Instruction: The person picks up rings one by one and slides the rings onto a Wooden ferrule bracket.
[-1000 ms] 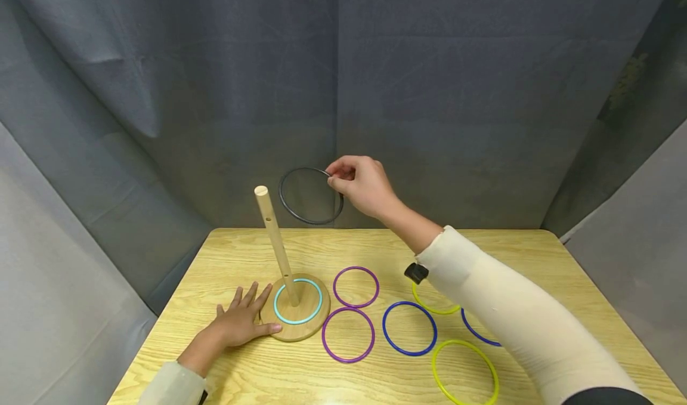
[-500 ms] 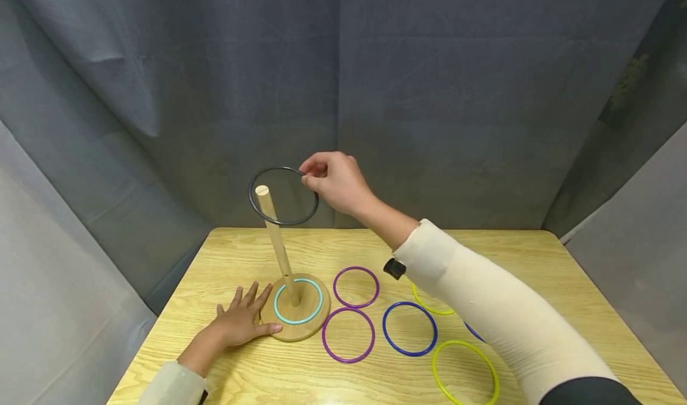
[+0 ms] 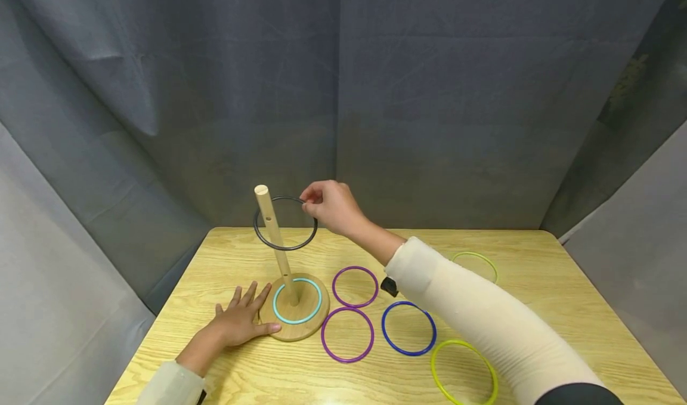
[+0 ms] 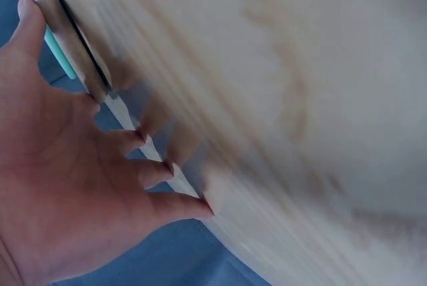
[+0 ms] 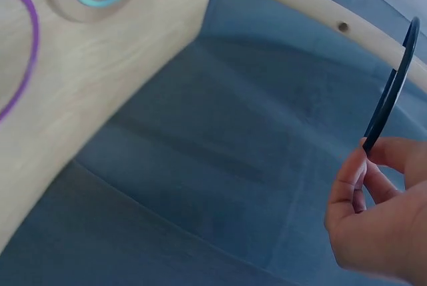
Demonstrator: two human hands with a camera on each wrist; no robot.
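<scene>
Right hand (image 3: 331, 205) pinches black ring (image 3: 285, 223) around peg (image 3: 274, 238); left hand (image 3: 241, 320) flat, steadying base (image 3: 295, 331).

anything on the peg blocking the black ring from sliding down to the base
Nothing visible does. The black ring is already around the peg, pinched by the right hand. Below it the peg is bare down to the teal ring on the base.

Two purple rings (image 3: 355, 286) and a blue ring (image 3: 409, 328) lie mid-table (image 3: 563, 286). One yellow ring (image 3: 464, 373) lies near the front edge. Another yellow ring (image 3: 475, 264) lies toward the back right corner.
</scene>
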